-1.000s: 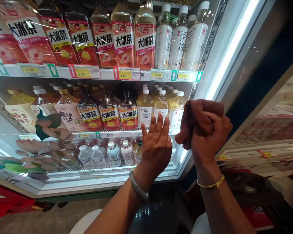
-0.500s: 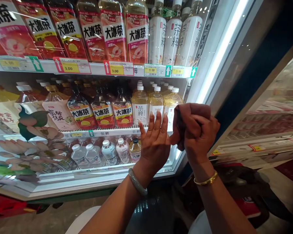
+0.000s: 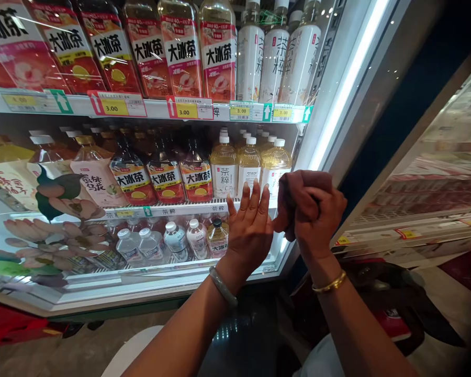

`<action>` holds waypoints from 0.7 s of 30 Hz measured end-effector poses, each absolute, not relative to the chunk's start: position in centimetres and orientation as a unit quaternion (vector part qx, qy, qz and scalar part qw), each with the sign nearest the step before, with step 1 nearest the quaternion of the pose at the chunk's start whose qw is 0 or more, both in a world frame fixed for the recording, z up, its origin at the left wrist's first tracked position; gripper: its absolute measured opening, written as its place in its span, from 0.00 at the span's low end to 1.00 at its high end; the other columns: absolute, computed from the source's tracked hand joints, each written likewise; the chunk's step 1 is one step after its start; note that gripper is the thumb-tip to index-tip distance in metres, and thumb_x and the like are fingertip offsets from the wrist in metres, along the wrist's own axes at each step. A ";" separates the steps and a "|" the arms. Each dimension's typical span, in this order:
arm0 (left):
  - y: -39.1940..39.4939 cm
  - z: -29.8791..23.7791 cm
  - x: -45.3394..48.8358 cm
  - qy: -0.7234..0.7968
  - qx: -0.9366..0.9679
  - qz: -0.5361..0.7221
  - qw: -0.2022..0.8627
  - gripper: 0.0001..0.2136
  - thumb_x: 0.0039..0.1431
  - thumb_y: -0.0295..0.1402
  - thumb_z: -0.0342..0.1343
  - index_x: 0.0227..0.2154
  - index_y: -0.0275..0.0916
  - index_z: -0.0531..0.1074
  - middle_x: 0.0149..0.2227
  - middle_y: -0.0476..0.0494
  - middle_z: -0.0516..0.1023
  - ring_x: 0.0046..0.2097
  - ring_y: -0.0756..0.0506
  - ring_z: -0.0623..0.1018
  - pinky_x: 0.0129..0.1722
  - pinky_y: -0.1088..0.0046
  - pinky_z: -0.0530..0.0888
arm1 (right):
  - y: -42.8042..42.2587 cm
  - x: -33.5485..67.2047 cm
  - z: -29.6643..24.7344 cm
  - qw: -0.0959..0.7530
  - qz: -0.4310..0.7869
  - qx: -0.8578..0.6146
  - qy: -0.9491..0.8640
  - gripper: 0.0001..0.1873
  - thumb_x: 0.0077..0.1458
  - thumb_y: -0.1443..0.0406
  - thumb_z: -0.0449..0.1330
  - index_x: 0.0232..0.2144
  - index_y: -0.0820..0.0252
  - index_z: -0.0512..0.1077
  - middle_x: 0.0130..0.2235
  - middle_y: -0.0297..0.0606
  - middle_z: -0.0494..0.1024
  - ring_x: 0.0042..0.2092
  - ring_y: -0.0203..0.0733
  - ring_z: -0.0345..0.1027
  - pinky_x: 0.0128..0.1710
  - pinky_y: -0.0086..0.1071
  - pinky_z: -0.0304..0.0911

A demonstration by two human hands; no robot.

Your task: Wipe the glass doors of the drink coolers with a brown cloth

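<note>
Brownish-red cloth [image 3: 304, 191] is bunched in the clenched right hand [image 3: 322, 225] near the right edge of the lit cooler [image 3: 141, 294], while the left hand [image 3: 249, 235], loosely spread, shows just left of it, before white-capped bottles [image 3: 224, 165].

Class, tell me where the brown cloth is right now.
In the head view, the brown cloth is right of centre, bunched in the right hand, just to the right of the left hand.

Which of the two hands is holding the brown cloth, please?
The right hand, wearing the gold bracelet, grips the cloth; the left hand, with the grey bangle, is spread open.
</note>
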State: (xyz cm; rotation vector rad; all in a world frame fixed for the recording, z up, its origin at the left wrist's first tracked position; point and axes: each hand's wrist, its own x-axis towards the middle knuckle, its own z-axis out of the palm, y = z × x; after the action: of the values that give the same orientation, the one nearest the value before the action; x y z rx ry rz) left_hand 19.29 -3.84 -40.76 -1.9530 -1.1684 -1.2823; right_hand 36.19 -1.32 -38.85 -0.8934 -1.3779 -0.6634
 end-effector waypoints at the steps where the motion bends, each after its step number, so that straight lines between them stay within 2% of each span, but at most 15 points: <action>1: -3.8 -40.8 19.3 -0.434 -0.720 -0.472 0.264 0.36 0.70 0.27 0.48 0.76 0.34 0.40 0.76 0.34 0.49 0.78 0.41 0.43 0.77 0.50 0.36 | -1.3 36.2 -39.0 0.636 -0.290 -0.393 -0.598 0.10 0.61 0.61 0.61 0.45 0.53 0.76 0.42 0.43 0.77 0.50 0.53 0.71 0.50 0.48 0.63; 4: -3.6 -41.0 19.1 -0.439 -0.714 -0.467 0.282 0.34 0.71 0.28 0.47 0.76 0.32 0.43 0.75 0.32 0.50 0.78 0.40 0.43 0.76 0.49 0.33 | -1.7 34.5 -40.3 0.628 -0.272 -0.403 -0.608 0.12 0.62 0.58 0.59 0.46 0.54 0.75 0.43 0.43 0.75 0.48 0.51 0.70 0.48 0.47 0.65; 8: -3.3 -41.4 18.7 -0.438 -0.705 -0.465 0.310 0.32 0.72 0.29 0.47 0.75 0.29 0.47 0.75 0.29 0.50 0.78 0.39 0.43 0.76 0.49 0.32 | -2.6 32.0 -41.4 0.609 -0.250 -0.383 -0.648 0.08 0.64 0.60 0.59 0.44 0.54 0.74 0.43 0.41 0.75 0.48 0.48 0.69 0.50 0.45 0.66; 11: -3.3 -41.3 18.5 -0.440 -0.703 -0.467 0.308 0.33 0.72 0.30 0.48 0.75 0.31 0.45 0.75 0.30 0.48 0.78 0.40 0.41 0.76 0.50 0.30 | -2.5 33.1 -40.7 0.611 -0.253 -0.377 -0.649 0.08 0.62 0.60 0.62 0.44 0.53 0.74 0.45 0.40 0.75 0.49 0.47 0.69 0.51 0.44 0.65; 14: -3.3 -41.2 18.4 -0.446 -0.704 -0.472 0.289 0.34 0.71 0.31 0.48 0.76 0.34 0.42 0.76 0.33 0.45 0.78 0.41 0.39 0.75 0.50 0.28 | -2.3 34.9 -40.0 0.620 -0.242 -0.399 -0.631 0.10 0.62 0.60 0.59 0.45 0.53 0.75 0.46 0.39 0.74 0.50 0.48 0.68 0.51 0.44 0.63; 18: -3.3 -41.8 18.4 -0.451 -0.705 -0.471 0.278 0.35 0.71 0.31 0.48 0.76 0.36 0.41 0.76 0.34 0.43 0.78 0.41 0.37 0.75 0.50 0.26 | -2.5 34.1 -41.1 0.624 -0.235 -0.404 -0.627 0.12 0.62 0.57 0.60 0.45 0.54 0.74 0.45 0.40 0.73 0.48 0.48 0.68 0.49 0.44 0.64; 21: -3.1 -42.5 18.4 -0.441 -0.709 -0.468 0.289 0.35 0.71 0.30 0.49 0.76 0.35 0.43 0.76 0.32 0.43 0.78 0.40 0.38 0.75 0.49 0.26 | -2.9 32.3 -42.3 0.610 -0.237 -0.383 -0.652 0.08 0.64 0.61 0.61 0.44 0.54 0.74 0.44 0.41 0.75 0.48 0.47 0.68 0.50 0.43 0.66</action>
State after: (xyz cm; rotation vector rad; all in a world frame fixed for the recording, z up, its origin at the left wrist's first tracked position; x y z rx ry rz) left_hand 18.39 -3.05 -42.51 -1.8921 -1.1778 -1.2496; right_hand 32.26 -2.93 -42.26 -0.8840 -1.5057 -0.5467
